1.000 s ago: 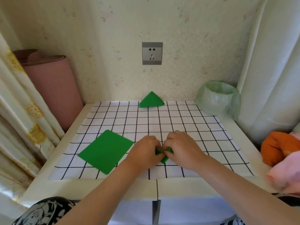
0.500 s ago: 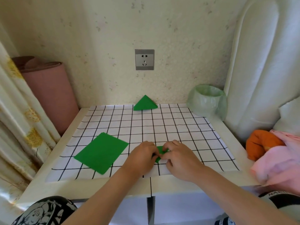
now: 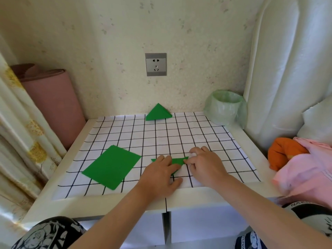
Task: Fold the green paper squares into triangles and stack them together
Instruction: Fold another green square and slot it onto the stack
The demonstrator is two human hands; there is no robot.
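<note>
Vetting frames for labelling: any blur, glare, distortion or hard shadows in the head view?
Head view: soft even daylight, no glare, only faint shadow under the left hand and right hand; wide-angle bowing at the edges, curtain curves; folded green paper under the hands reads sharp.

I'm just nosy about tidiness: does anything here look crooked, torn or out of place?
Nothing damaged. Only the flat green sheets lie turned askew to the grid mat; the folded triangles sit stacked by the wall.
</note>
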